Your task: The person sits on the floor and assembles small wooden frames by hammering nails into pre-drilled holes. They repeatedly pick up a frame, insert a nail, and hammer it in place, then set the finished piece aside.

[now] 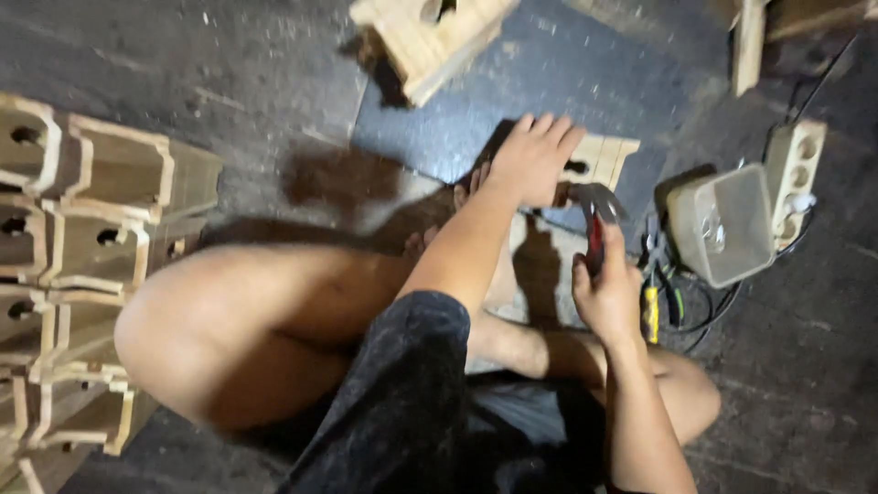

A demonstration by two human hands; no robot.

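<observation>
Right hand [605, 291] fingers grip a blurred hammer [595, 220]; left hand [530, 160] lies flat, hiding wood piece [608, 157].

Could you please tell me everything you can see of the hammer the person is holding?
The red-handled claw hammer stands roughly upright in the right hand, which grips the lower handle. Its grey metal head, blurred, sits at the top with the claw spreading out. It is poised beside the pale wooden piece on the floor, which the left hand presses down. Whether the head touches the wood cannot be told.
</observation>
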